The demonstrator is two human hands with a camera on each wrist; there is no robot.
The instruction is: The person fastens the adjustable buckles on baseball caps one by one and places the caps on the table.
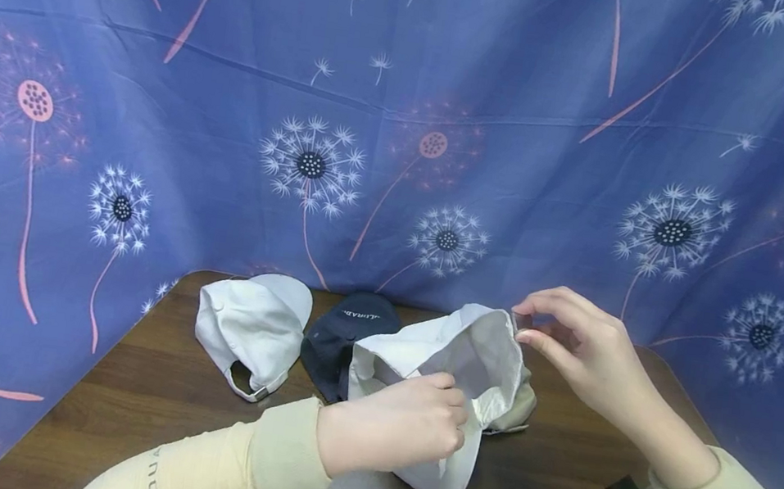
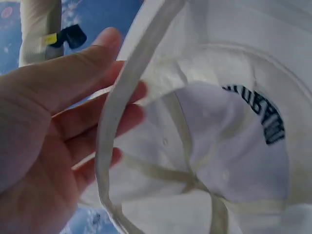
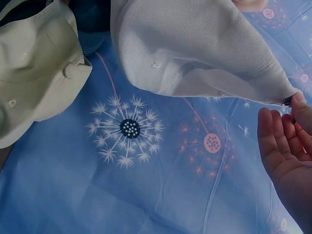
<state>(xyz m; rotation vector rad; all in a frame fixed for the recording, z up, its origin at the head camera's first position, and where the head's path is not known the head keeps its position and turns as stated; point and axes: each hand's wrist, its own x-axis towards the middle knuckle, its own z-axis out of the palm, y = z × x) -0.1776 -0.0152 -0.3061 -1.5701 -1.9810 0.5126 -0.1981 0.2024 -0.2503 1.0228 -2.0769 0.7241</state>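
A white baseball cap (image 1: 396,351) is held above the table, its hollow inside facing me and its brim (image 1: 452,477) hanging low toward the front. My left hand (image 1: 405,424) is at the near side of this cap, fingers curled around a narrow band (image 2: 108,131) at its opening. Dark lettering (image 2: 261,112) shows inside the cap in the left wrist view. My right hand (image 1: 593,358) pinches the cap's far right edge between thumb and fingertips, at a small dark piece (image 3: 287,101) that is mostly covered.
Left on the wooden table (image 1: 119,399) lies another white cap (image 1: 251,321) with an adjustable back strap. A navy cap (image 1: 360,319) with pale lettering sits beside it. Behind the held cap, a beige cap (image 1: 523,402) is partly hidden. Blue dandelion-print cloth (image 1: 404,155) hangs around the table.
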